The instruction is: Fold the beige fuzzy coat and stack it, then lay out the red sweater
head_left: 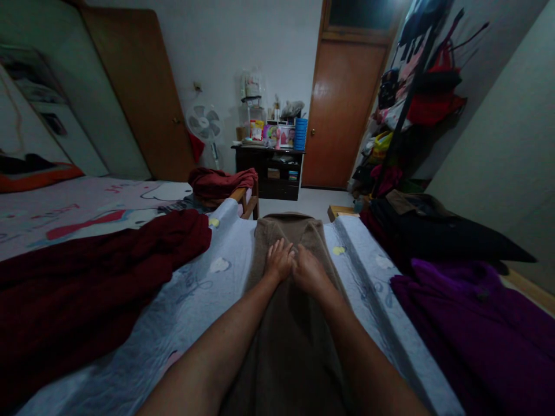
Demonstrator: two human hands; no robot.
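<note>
Pale bedding (232, 242) bears a brown garment (288, 329), left hand (280, 260) spread flat on it, right hand (309, 269) curled narrow.

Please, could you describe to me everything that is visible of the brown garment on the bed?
The brown garment looks like soft, plain cloth. It lies lengthwise as a long strip on the pale blue bed cover, its far end narrower, with a collar-like edge and slanting fold lines. The left hand rests on it, fingers spread; the right hand is curled, touching it beside the left. The near part is dim, partly hidden by the forearms.
</note>
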